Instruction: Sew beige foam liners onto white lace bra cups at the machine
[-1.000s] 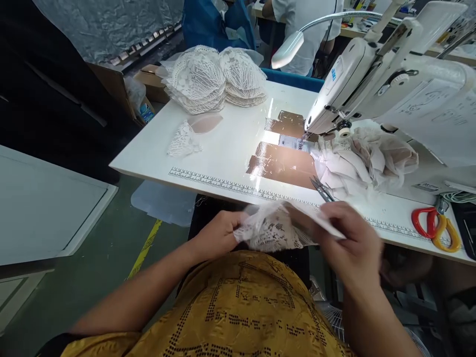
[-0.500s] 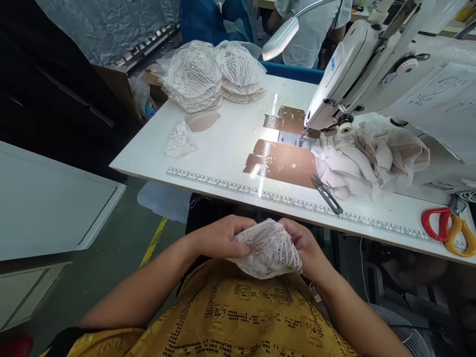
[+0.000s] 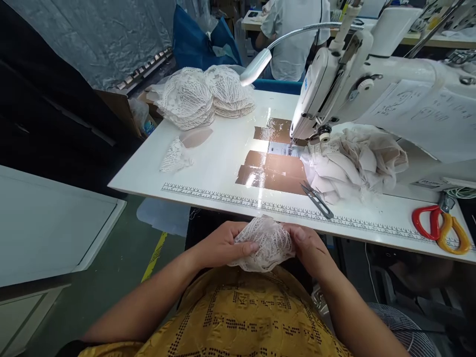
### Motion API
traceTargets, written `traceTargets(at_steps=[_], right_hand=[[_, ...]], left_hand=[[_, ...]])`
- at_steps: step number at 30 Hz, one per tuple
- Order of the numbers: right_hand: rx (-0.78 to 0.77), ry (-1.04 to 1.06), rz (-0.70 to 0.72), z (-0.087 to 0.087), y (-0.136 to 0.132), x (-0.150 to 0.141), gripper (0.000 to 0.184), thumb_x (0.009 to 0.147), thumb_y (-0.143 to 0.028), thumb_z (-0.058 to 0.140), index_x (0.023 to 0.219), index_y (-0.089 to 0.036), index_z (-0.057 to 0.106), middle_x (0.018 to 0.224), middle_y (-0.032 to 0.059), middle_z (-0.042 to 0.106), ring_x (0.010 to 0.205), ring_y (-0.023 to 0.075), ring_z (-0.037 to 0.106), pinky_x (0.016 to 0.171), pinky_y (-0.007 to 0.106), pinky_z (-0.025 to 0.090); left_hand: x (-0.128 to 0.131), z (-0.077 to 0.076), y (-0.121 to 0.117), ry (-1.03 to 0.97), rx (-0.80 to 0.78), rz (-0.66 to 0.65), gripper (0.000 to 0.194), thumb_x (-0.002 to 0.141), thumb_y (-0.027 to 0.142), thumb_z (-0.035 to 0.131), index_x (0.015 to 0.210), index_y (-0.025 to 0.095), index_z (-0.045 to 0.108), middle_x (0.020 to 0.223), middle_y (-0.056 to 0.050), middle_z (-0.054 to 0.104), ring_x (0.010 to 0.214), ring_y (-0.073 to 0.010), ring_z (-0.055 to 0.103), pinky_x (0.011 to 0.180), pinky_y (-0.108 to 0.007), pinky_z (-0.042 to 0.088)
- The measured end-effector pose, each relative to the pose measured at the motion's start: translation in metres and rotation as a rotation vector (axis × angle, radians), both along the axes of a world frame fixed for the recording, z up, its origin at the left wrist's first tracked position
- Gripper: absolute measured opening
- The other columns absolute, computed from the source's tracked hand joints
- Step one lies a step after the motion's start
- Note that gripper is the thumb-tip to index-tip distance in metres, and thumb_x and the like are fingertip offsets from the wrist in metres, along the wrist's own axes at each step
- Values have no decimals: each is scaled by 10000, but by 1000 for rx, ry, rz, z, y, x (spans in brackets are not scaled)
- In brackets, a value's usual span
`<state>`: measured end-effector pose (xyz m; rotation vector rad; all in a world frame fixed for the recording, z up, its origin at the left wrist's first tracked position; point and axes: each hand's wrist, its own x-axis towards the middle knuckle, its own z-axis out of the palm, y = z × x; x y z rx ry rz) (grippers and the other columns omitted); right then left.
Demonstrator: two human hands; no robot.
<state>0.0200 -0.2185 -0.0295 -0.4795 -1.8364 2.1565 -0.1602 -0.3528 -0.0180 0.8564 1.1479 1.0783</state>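
Observation:
Between my two hands, in front of the table edge, is a white lace bra cup [image 3: 266,245], its patterned side facing up. My left hand [image 3: 232,244] grips its left side, thumb lying over the lace. On the opposite edge, my right hand [image 3: 307,248] pinches the cup with its thumb on top; the other fingers are hidden beneath. Beyond my hands, a pair of thread snips [image 3: 317,200] lies on the white table [image 3: 211,173]. To their right is a heap of pale sewn cups and mesh [image 3: 349,163], beside the sewing machine [image 3: 316,89].
Stacked lace cups [image 3: 189,99] stand at the table's back left. A loose lace piece [image 3: 176,156] and a beige cup piece [image 3: 197,136] lie nearer. Scissors with red and yellow handles [image 3: 441,228] rest at right. A lamp [image 3: 256,67] overhangs the table; a co-worker [image 3: 292,39] is behind.
The lace cup was blurred and spread between my hands; now it is turned lace side up and held closer together. My right hand has moved left and inward. The camera view has shifted slightly.

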Motion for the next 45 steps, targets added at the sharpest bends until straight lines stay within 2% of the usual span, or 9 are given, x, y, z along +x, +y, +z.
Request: traceTargets(at_steps=[8,13,19,23,26,28,31,37,45], right_hand=[[35,55,-328,2,-1,1,271,846,-386,647,658,-192,625,625,-20,519,598,120,443,578,245,373],[259,125,-304,13,0,-24,248,834,-273,662,598,-200,644,669,7,591,714,169,541,721,300,440],[-100,163,-398,11,1,-39,207,779,-290,737,604,-209,662,645,-21,596,633,123,503,632,261,436],[-311,196,-480,12,15,-34,155,748,-309,773,663,-222,678,670,-36,646,641,110,540,653,244,460],[-275,134,-392,20,25,-34,164,730,-283,788,672,-212,652,650,-46,627,601,96,531,593,217,444],[-217,73,-244,25,28,-37,152,732,-285,785,712,-207,656,673,-38,628,606,100,536,582,218,442],[-103,26,-76,32,27,-44,140,767,-314,753,806,-203,677,760,-11,651,680,124,564,642,246,463],[148,-24,-132,37,29,-55,167,816,-354,686,769,-194,677,785,23,676,715,156,597,657,270,471],[287,-65,-247,43,43,-70,201,803,-291,663,646,-191,587,808,32,660,709,150,598,631,264,459]], left_hand=[[-10,-16,-10,-648,-54,246,334,666,210,771,988,151,701,891,-42,686,825,-167,635,770,-259,510],[14,-2,5,-830,-98,270,490,748,341,745,1183,141,643,1140,-124,651,1094,-244,596,948,-360,482],[29,8,33,-654,-138,433,428,556,-31,665,935,163,715,750,-4,675,675,-124,606,633,-208,481],[-4,4,16,-452,-73,158,149,652,12,654,552,121,630,524,-2,590,512,-97,550,562,-207,450],[-38,20,3,-248,55,-98,236,749,87,651,524,126,593,544,-30,607,512,-122,567,567,-242,471],[-53,38,5,20,206,38,28,777,166,683,800,159,697,829,-62,693,751,-171,635,711,-271,506],[-58,57,22,489,199,153,626,678,270,811,1262,251,586,1326,-68,553,1188,-269,517,942,-310,454],[-49,49,47,516,124,-29,281,855,391,633,1019,163,638,871,-12,633,747,-148,573,659,-224,442],[-61,50,62,565,176,-24,277,886,366,605,1083,175,651,925,-26,661,808,-160,584,718,-242,443]])
